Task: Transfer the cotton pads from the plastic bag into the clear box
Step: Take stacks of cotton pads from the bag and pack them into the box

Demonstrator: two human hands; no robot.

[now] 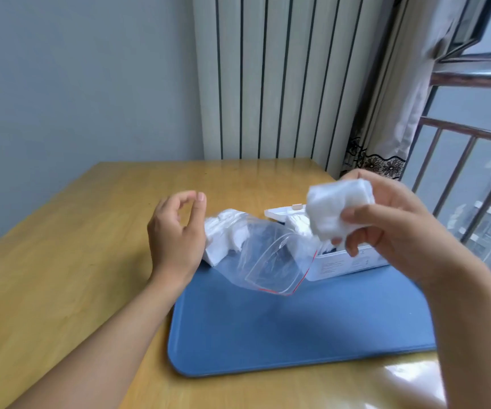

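Observation:
A clear zip bag (pixel 271 261) with a red seal line lies on the blue mat, its mouth gaping toward me. White cotton pads (pixel 226 234) fill its far end. Behind it stands the clear box (pixel 344 265) with its white lid (pixel 282 212) tipped back and some pads inside. My right hand (pixel 392 228) is raised above the box, gripping a bunch of cotton pads (pixel 337 211). My left hand (pixel 176 231) hovers just left of the bag, fingers curled loosely apart, holding nothing.
A blue mat (pixel 297 329) covers the near right part of the wooden table (pixel 70 261). A white radiator (pixel 282 78) stands behind the table, with a curtain (pixel 397 98) and a barred window (pixel 474 172) at the right.

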